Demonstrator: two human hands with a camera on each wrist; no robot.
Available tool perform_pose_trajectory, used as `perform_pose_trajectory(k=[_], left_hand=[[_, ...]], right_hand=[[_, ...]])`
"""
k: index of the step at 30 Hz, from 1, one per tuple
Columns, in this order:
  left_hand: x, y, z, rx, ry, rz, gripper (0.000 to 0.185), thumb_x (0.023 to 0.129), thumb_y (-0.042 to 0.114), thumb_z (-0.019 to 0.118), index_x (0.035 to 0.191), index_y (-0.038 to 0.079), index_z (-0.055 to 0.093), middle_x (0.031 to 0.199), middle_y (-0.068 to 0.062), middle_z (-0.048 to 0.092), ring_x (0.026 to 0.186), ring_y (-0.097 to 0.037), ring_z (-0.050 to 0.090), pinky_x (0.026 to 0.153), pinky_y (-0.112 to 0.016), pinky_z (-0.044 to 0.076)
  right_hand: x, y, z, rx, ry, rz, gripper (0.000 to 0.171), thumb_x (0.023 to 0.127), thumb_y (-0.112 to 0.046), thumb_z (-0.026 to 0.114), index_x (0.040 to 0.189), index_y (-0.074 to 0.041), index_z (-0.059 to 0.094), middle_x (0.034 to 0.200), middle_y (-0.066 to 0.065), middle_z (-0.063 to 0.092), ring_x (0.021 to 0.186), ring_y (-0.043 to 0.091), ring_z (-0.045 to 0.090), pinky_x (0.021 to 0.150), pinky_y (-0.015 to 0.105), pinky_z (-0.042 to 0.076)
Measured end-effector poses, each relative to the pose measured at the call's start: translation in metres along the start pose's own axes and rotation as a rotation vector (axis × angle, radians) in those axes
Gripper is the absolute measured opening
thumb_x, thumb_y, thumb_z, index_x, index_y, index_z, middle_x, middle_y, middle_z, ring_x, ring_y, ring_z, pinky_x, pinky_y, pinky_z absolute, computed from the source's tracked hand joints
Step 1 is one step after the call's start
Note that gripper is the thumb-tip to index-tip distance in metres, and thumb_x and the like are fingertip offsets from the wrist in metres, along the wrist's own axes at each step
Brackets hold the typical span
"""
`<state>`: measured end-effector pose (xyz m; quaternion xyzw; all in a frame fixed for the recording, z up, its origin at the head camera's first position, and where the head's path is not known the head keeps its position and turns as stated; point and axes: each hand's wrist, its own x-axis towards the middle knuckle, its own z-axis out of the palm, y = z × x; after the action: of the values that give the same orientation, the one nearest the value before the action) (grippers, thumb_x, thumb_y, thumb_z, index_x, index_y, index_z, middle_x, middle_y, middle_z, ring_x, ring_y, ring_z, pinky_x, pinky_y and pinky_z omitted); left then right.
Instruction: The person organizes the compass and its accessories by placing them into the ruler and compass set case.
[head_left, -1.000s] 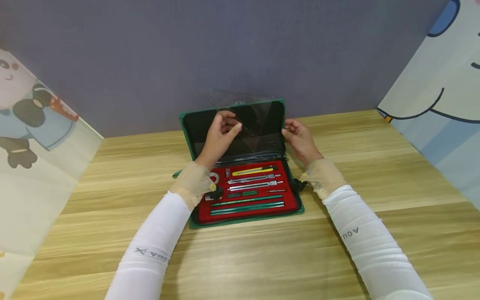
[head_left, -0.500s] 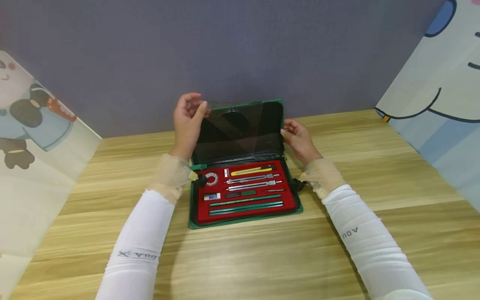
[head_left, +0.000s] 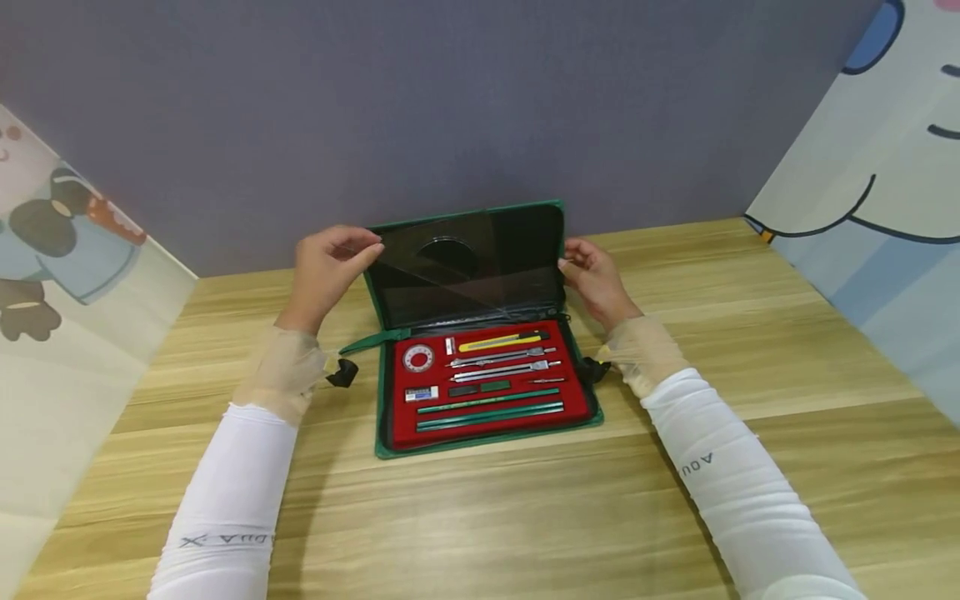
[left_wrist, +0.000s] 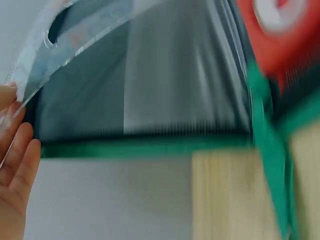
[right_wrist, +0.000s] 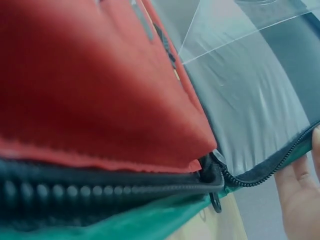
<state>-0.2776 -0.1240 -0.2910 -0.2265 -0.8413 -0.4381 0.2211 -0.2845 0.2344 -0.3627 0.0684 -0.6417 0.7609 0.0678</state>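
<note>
A clear set square (head_left: 483, 279) with a round hole stands in front of the black inside of the raised lid (head_left: 534, 237). My left hand (head_left: 326, 267) pinches its left corner between thumb and fingers, just left of the lid. In the left wrist view, the thumb and fingertips are on the set square's edge. Its lowest corner points down by the case's hinge, as the right wrist view shows. My right hand (head_left: 596, 275) holds the lid's right edge, thumb in front and fingers behind. The green zip case (head_left: 487, 444) lies open on the table.
In the red tray (head_left: 495, 431) are a yellow utility knife (head_left: 502, 342), compasses (head_left: 506, 371), a white ring (head_left: 418, 358), an eraser (head_left: 422, 394), a sharpener (head_left: 450, 346) and green pencils (head_left: 490, 417). A green strap (head_left: 375, 340) sticks out left. A grey panel (head_left: 480, 100) stands behind.
My left hand has moved left, first up, then down, with the set square, which now sits lower against the lid. My right hand has stayed at the lid's edge.
</note>
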Motion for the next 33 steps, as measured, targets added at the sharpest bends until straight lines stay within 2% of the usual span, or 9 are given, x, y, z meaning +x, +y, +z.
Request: perform_pose_trajectory(k=[3,5,7,10,23,28,33], left_hand=[[-0.002,0.002,-0.006,0.230,-0.112,0.112,0.020,0.086,0.010,0.068,0.105,0.006,0.071,0.099,-0.009,0.070,0.087,-0.021,0.063,0.079,-0.036,0.050],[-0.003,0.005,-0.007,0.355,-0.176,0.161,0.022,0.087,0.008,0.067,0.109,0.006,0.070,0.102,-0.011,0.070,0.088,-0.025,0.062,0.077,-0.041,0.049],[-0.004,0.009,-0.005,0.437,-0.220,0.174,0.023,0.088,0.007,0.066,0.111,0.004,0.069,0.102,-0.012,0.069,0.087,-0.028,0.062,0.075,-0.044,0.049],[-0.004,0.015,0.001,0.489,-0.230,0.156,0.023,0.089,0.009,0.065,0.111,0.003,0.068,0.101,-0.014,0.069,0.087,-0.028,0.062,0.075,-0.044,0.049],[-0.001,0.025,0.036,0.531,-0.178,0.034,0.012,0.089,0.007,0.064,0.098,0.000,0.068,0.097,-0.016,0.069,0.085,-0.031,0.064,0.082,-0.047,0.048],[0.001,0.026,0.046,0.521,-0.151,0.028,0.009,0.090,0.007,0.063,0.095,0.001,0.067,0.095,-0.015,0.068,0.085,-0.032,0.063,0.081,-0.048,0.049],[0.005,0.028,0.045,0.486,-0.104,0.031,0.006,0.087,0.005,0.065,0.091,0.001,0.068,0.090,-0.015,0.069,0.082,-0.031,0.064,0.076,-0.047,0.049]], right_hand=[[0.000,0.000,0.000,-0.007,-0.003,-0.002,0.022,0.091,0.009,0.049,0.094,-0.012,0.054,0.082,-0.006,0.055,0.075,0.007,0.052,0.063,0.018,0.048],[0.000,0.000,-0.001,-0.005,-0.008,-0.002,0.020,0.092,0.009,0.049,0.095,-0.010,0.054,0.082,-0.005,0.056,0.075,0.008,0.052,0.064,0.019,0.048],[0.000,0.000,-0.001,-0.005,-0.010,-0.002,0.018,0.092,0.008,0.049,0.097,-0.008,0.054,0.083,-0.005,0.057,0.076,0.008,0.053,0.064,0.019,0.048],[0.000,0.000,-0.002,-0.008,-0.013,-0.002,0.017,0.093,0.008,0.048,0.099,-0.007,0.053,0.083,-0.005,0.057,0.077,0.008,0.053,0.065,0.020,0.048],[0.001,0.000,-0.007,0.000,-0.011,0.012,0.019,0.093,0.008,0.048,0.099,-0.009,0.053,0.083,-0.006,0.058,0.077,0.007,0.053,0.065,0.019,0.048],[0.001,0.000,-0.009,-0.012,-0.007,0.016,0.021,0.093,0.008,0.047,0.097,-0.011,0.053,0.082,-0.007,0.057,0.076,0.007,0.051,0.064,0.019,0.047],[-0.001,0.000,-0.009,-0.003,-0.017,0.012,0.021,0.093,0.009,0.047,0.096,-0.012,0.053,0.082,-0.007,0.057,0.076,0.007,0.051,0.065,0.019,0.047]])
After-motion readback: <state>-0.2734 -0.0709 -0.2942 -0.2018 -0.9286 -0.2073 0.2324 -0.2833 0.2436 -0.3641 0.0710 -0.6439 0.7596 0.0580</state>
